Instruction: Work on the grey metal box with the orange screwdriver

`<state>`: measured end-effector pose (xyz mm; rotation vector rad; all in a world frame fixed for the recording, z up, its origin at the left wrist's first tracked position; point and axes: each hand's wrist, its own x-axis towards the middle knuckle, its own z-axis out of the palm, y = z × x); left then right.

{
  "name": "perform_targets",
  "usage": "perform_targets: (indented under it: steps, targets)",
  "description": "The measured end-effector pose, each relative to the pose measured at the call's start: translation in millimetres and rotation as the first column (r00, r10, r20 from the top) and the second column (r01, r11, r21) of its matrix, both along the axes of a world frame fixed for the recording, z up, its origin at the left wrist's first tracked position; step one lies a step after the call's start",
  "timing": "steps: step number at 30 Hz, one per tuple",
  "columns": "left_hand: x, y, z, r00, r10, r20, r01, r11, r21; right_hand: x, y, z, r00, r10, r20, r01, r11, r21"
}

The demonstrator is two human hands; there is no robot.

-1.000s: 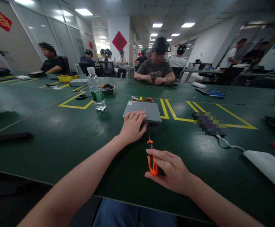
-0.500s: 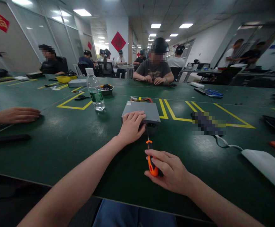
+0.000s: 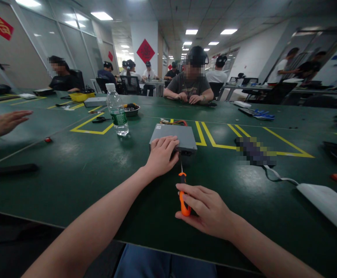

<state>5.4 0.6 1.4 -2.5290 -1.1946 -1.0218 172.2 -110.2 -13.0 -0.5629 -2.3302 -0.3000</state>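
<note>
A grey metal computer power supply unit (image 3: pixel 182 134) lies flat on the green table, with its bundle of coloured wires (image 3: pixel 176 122) at the far side. My left hand (image 3: pixel 162 156) is laid over its near left corner, fingers on the top and thumb bent down at the front face, gripping it. My right hand (image 3: pixel 207 206) holds an orange and black screwdriver (image 3: pixel 184 202) by the handle between thumb and fingers. The screwdriver's shaft points away from me to the unit's front face. Its tip is too small and dark to make out.
A water bottle (image 3: pixel 118 112) stands left of the unit, before a metal bowl (image 3: pixel 132 110). At the right lie a pixelated dark object (image 3: pixel 255 150) and a white device (image 3: pixel 325 204) on a cable. A co-worker's hand (image 3: pixel 7 123) is at the left; another person (image 3: pixel 188 81) sits opposite.
The screwdriver handle has turned and shifted slightly left in my right hand. My left hand has stayed put. The co-worker's hand at the left has lifted and drawn back, uncovering a small red thing.
</note>
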Motion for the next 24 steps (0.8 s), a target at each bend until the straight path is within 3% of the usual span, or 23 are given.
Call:
perform_targets:
  steps: [6, 11, 14, 18, 21, 24]
  targets:
    - [0.2, 0.9, -0.6, 1.0, -0.005, 0.004, 0.005, 1.0, -0.009, -2.0, -2.8, 8.4, 0.991, -0.022, 0.128, 0.023, 1.0, -0.007]
    - [-0.1, 0.2, 0.1, 1.0, -0.003, 0.004, 0.003, 1.0, -0.005, -0.6, 0.3, 0.6, 0.999, -0.011, 0.044, 0.009, 0.999, 0.053]
    - [0.1, 0.0, 0.3, 1.0, -0.006, 0.003, 0.006, 1.0, -0.006, -0.5, 2.2, -3.3, 0.999, -0.006, 0.034, 0.006, 1.0, 0.015]
    - [0.5, 0.6, -0.3, 1.0, -0.004, 0.001, 0.004, 1.0, -0.011, -1.8, 0.4, 1.3, 0.996, -0.012, 0.088, 0.016, 0.999, -0.042]
    - [0.5, 0.9, -0.6, 1.0, 0.0, 0.005, 0.0, 1.0, -0.012, -1.4, -1.2, 5.7, 0.991, -0.02, 0.131, 0.021, 1.0, -0.008]
    - [0.1, 0.4, 0.0, 1.0, -0.005, 0.004, 0.005, 1.0, -0.014, 0.4, -0.5, 5.0, 0.999, -0.032, 0.043, 0.031, 0.999, 0.035]
